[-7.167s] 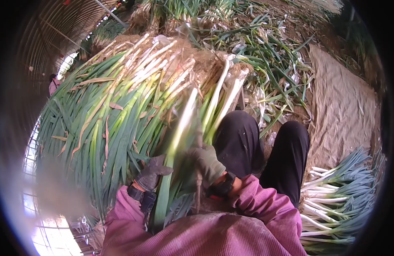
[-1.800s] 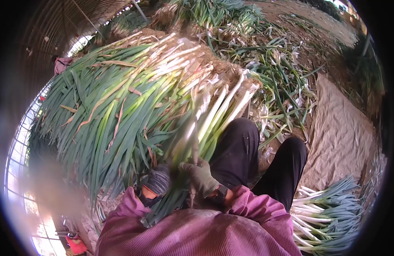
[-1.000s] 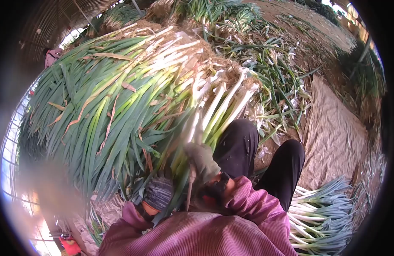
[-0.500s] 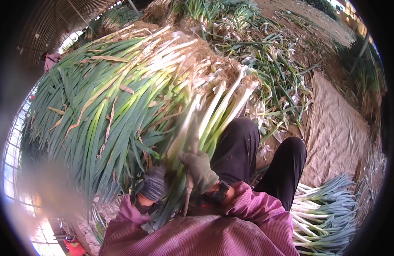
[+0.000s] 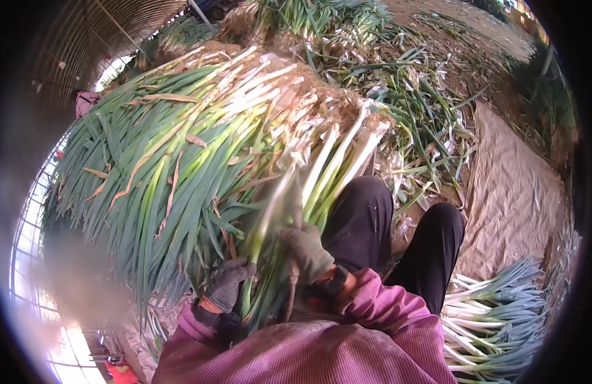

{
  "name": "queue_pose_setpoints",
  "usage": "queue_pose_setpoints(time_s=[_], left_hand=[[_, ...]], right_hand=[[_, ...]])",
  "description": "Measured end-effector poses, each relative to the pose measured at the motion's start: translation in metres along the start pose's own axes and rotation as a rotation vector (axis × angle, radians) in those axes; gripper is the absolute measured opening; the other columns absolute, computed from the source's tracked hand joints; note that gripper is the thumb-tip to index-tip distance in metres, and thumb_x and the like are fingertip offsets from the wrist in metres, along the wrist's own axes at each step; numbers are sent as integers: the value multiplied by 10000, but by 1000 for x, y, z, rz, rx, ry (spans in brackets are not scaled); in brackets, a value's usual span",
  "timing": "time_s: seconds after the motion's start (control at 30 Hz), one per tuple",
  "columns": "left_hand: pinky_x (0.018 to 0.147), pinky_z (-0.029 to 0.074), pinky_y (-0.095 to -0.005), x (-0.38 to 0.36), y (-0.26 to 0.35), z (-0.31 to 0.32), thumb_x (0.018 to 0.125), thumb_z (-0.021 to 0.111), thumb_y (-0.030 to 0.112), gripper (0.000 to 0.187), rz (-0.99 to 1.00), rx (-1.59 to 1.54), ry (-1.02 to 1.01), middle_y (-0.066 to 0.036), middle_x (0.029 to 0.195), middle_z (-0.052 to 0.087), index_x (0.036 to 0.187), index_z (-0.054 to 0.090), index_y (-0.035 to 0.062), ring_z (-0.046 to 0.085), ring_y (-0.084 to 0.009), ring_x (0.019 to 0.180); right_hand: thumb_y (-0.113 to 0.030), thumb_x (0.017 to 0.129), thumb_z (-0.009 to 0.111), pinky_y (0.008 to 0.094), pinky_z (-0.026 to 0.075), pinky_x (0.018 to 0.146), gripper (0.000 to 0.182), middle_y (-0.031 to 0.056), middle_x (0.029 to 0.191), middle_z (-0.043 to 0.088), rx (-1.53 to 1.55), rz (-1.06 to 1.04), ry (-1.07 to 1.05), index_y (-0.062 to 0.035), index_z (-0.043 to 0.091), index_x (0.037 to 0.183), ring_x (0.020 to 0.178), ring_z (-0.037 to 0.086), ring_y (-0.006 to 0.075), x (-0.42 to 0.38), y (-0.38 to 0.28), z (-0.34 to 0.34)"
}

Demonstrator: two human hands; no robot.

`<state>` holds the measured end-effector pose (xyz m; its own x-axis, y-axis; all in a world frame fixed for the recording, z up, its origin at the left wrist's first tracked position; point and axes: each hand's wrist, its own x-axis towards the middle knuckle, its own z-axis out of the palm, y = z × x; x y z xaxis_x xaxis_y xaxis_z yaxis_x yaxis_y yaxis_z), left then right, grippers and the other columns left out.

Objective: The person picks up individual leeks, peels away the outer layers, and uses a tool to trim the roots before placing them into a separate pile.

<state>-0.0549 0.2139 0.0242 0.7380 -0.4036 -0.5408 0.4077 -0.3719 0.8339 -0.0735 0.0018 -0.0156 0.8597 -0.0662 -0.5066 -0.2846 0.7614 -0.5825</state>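
Note:
My left hand (image 5: 225, 285), in a dark grey knit glove, is closed around the green lower stretch of a long green onion (image 5: 270, 214). Its white root end points up and away from me. Close on the right, my right hand (image 5: 307, 251), in a grey-green glove, grips what looks like a knife (image 5: 294, 195). The blurred grey blade rises above the fist beside the onion, and a thin brown handle comes out below. A few thick green onions (image 5: 331, 166) lie by my knee, roots away from me.
A big heap of untrimmed green onions (image 5: 161, 153) fills the left. Stripped leaves (image 5: 424, 115) litter the ground ahead. At right are a brown cloth (image 5: 510, 192) and cleaned green onions (image 5: 481, 320). Another person (image 5: 86, 104) shows at far left.
My left hand has come slightly toward me and now clearly grips the onion stalk, which was blurred before. My right hand has shifted slightly right, still holding the knife. The view has turned a little.

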Motion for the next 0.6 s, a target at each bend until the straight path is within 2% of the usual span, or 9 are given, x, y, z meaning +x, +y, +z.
queue_pose_setpoints(time_s=[0.1,0.13,0.23,0.27,0.33,0.43,0.6], left_hand=[[702,448,-255,-10,3,16,881,629,216,210,105,162,32,1,830,617,967,670,29,557,-82,789],[728,473,-317,-15,10,24,874,647,231,262,124,233,21,-72,842,642,1015,645,10,613,-193,794],[722,501,-398,-14,-2,29,841,662,224,381,585,983,144,-170,879,678,1170,619,36,657,-335,778],[746,493,-448,-20,-4,33,823,689,243,413,485,1137,216,-227,922,658,1176,608,44,638,-402,848],[741,495,-451,-16,-18,27,816,701,235,413,565,1162,277,-222,907,659,1166,603,37,640,-398,843],[717,496,-449,-9,-33,16,810,712,221,382,642,1144,307,-220,886,655,1124,606,29,638,-401,830],[657,486,-404,-14,-6,20,815,708,211,331,559,1014,241,-196,811,630,1059,605,11,617,-333,709]], right_hand=[[-151,852,695,316,414,363,272,81,715,597,-80,-28,1,37,582,1012,416,513,170,5,4,-2],[-156,850,697,313,402,353,272,79,711,594,-93,-39,-3,35,582,1006,403,501,166,4,5,-2],[-173,840,712,306,396,352,276,70,691,583,-174,49,29,31,588,978,411,508,163,-14,-11,0],[-179,840,711,307,395,357,274,75,687,582,-112,12,62,31,589,967,412,508,164,-13,-8,1],[-192,842,709,309,394,368,272,83,678,580,16,-62,126,31,592,945,416,509,165,-9,3,5],[-191,855,683,335,399,352,270,110,633,563,47,-79,100,35,584,965,360,490,198,-1,25,2],[-180,859,669,348,402,366,264,125,589,548,-60,189,-6,49,595,967,348,485,224,-42,-36,5]])
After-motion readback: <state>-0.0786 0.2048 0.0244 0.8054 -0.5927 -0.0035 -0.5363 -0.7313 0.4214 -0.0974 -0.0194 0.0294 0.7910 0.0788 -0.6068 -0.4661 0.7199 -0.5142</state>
